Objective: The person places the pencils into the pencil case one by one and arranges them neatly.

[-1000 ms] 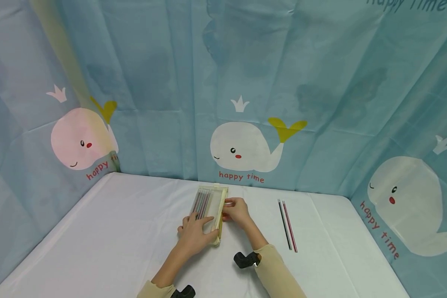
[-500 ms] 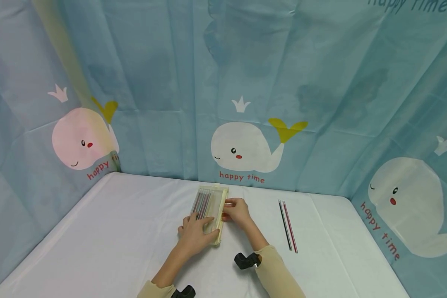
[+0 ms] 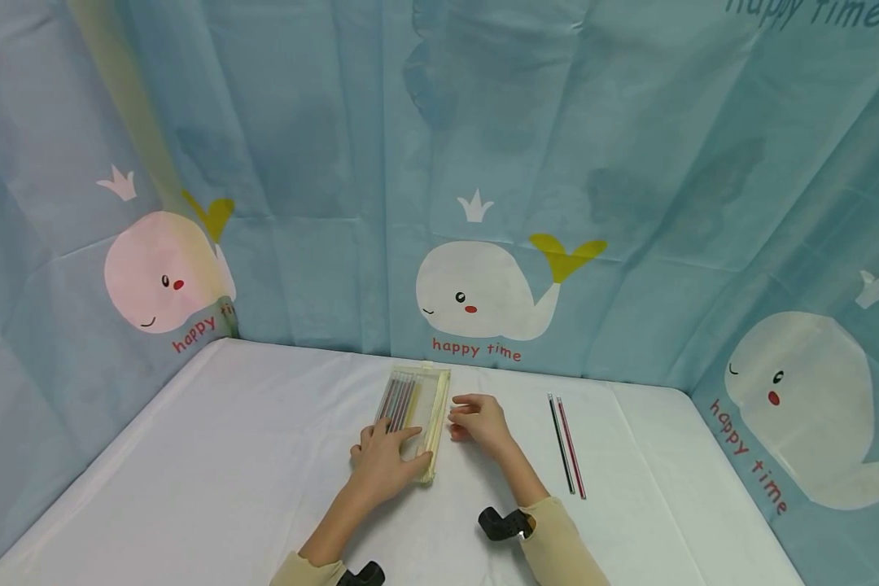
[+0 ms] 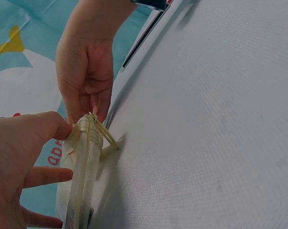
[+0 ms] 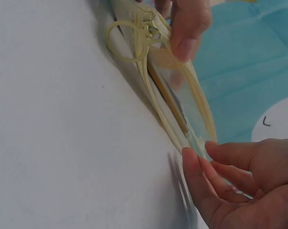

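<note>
A see-through pencil case [image 3: 430, 403] with cream trim lies on the table, several pencils [image 3: 398, 399] inside along its left part. In the right wrist view its zipped side gapes, and a yellow pencil [image 5: 169, 99] shows within. My left hand [image 3: 384, 465] rests on the case's near half with fingers spread; its thumb [image 5: 186, 45] touches the upper film by the opening. Just right of the case's long edge is my right hand [image 3: 482, 425], fingers loosely bent and holding nothing. A ring-shaped zipper pull [image 5: 116, 40] hangs at the near end.
To the right, a dark pencil [image 3: 561, 443] and a red pencil [image 3: 571, 448] lie side by side on the white tablecloth [image 3: 227, 480]. A blue whale-print curtain [image 3: 322, 268] stands behind the table.
The yellow pencil, earlier by the case's right edge, now lies inside beside the others. My right hand has drawn back to the right from the edge; the left hand has stayed put.
</note>
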Demonstrator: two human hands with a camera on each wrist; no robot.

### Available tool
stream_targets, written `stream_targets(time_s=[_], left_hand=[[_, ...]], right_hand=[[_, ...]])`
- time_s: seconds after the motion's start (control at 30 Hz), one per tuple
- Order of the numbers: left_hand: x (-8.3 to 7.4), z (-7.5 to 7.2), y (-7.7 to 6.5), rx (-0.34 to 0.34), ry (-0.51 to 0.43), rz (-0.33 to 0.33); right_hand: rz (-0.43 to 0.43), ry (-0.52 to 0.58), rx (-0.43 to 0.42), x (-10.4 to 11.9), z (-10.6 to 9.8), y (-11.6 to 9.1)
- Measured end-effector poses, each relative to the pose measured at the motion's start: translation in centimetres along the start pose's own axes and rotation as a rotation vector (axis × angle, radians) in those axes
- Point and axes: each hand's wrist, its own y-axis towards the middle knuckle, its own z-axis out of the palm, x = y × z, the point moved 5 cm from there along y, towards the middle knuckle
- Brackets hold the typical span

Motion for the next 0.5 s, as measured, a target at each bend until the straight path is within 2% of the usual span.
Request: stream_targets(time_s=[0.5], left_hand=[[0.1, 0.2, 0.1, 0.002, 0.011, -0.008]], right_hand=[[-0.043, -0.024, -0.057, -0.3, -2.6, -1.2]])
